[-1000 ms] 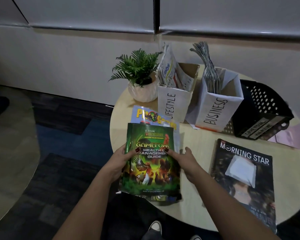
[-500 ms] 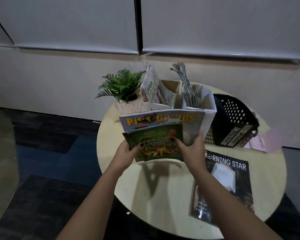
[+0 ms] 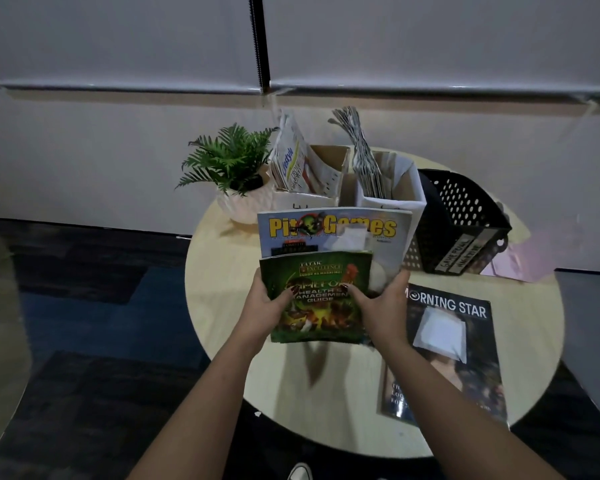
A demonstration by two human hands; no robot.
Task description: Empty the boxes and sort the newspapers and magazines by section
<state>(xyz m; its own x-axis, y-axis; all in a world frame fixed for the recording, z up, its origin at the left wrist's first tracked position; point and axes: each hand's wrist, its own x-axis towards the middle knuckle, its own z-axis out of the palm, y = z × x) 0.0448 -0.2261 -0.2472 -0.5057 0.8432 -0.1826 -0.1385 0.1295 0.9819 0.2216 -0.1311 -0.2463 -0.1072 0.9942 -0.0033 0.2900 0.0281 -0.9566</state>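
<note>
Your left hand point(image 3: 270, 304) and your right hand point(image 3: 381, 304) hold two magazines up off the round pale wooden table point(image 3: 229, 282). In front is the small green magazine with "Health Management Guide" on its cover point(image 3: 317, 296). Your left hand grips its left edge, thumb on the cover and fingers curled behind. Your right thumb presses on the cover too, and your right fingers reach round the right edge of the stack. Behind the green one stands the bigger grey magazine with yellow "Pit Games" letters point(image 3: 333, 230), sticking up above your hands. Just to the right of your right hand, a dark magazine that says "Morning Star" point(image 3: 444, 355) lies flat on the table, with a white patch on its cover. Past your hands, hidden in part by the big magazine, stand two white paper-wrapped boxes. The left white box point(image 3: 291, 202) holds folded papers, one with "Lifestyle" printed on it. The right white box point(image 3: 406, 199) holds a bunch of grey newspapers. Beyond your right hand, a black plastic basket with holes point(image 3: 465, 220) lies tipped on its side, with white labels on it. Beyond your left hand sits a little green plant in a white pot point(image 3: 236, 171).
</note>
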